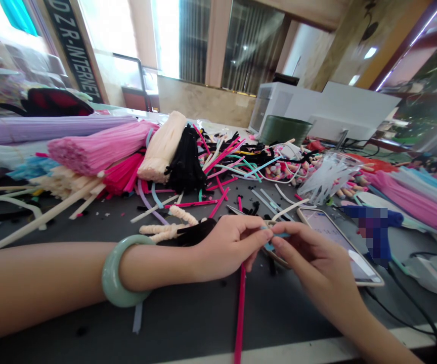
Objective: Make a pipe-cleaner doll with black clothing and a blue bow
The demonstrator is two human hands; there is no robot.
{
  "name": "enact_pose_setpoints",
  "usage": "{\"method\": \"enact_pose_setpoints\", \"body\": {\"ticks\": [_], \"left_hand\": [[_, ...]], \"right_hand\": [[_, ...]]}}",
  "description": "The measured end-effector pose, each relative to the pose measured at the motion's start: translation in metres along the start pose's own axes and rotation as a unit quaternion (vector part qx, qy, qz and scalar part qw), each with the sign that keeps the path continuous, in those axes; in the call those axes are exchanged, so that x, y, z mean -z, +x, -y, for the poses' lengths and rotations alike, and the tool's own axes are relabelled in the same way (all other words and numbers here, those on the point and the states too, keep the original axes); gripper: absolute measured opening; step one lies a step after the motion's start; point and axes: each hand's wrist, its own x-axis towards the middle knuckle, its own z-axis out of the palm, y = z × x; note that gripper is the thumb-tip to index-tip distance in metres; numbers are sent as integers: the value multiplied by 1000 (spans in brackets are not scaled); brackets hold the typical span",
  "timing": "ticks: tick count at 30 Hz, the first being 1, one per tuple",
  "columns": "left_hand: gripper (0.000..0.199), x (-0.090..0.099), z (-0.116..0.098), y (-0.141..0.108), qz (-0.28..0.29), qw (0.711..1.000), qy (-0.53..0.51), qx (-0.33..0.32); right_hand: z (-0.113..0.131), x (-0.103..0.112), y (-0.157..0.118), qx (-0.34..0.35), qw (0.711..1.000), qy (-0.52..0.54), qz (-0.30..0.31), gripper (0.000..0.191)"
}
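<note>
Left fingers [254, 235] and right fingers [289, 238] pinch a soft, feather-light blue pipe cleaner [277, 234], its bendable wire likely steadiest held close to the fingertips; a hot-pink stem [240, 313] lies just below them, a smartphone [334, 235] just right, on the counter [188, 323].

A dark banner [73, 50] reads "R-INTERNET" in pale letters, preceding characters unclear.

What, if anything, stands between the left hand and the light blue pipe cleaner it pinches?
Nothing visible: the left hand touches the light blue pipe cleaner directly, and the right hand pinches it from the other side, above a smartphone.
</note>
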Motion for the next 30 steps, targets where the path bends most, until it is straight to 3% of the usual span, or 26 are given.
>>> {"method": "enact_pose_setpoints", "body": {"ticks": [4,9,14,18,25,30], "left_hand": [[31,0,0,-1,-9,1000,10,6],[28,-1,3,0,-5,1000,-22,-11],[31,-2,7,1,-19,996,-77,-28],[28,-3,7,0,-10,997,-59,-51],[17,-3,6,-1,-22,995,-71,-69],[13,-4,8,-1,-11,993,-106,-57]], "right_hand": [[1,1,2,-16,1000,17,11,10],[5,2,-1,13,999,-22,-31,6],[5,3,1,23,997,29,-61,3],[2,4,4,28,996,65,-52,4],[-1,2,5,-39,983,178,-15,3],[-1,2,5,-69,980,187,-4,7]]}}
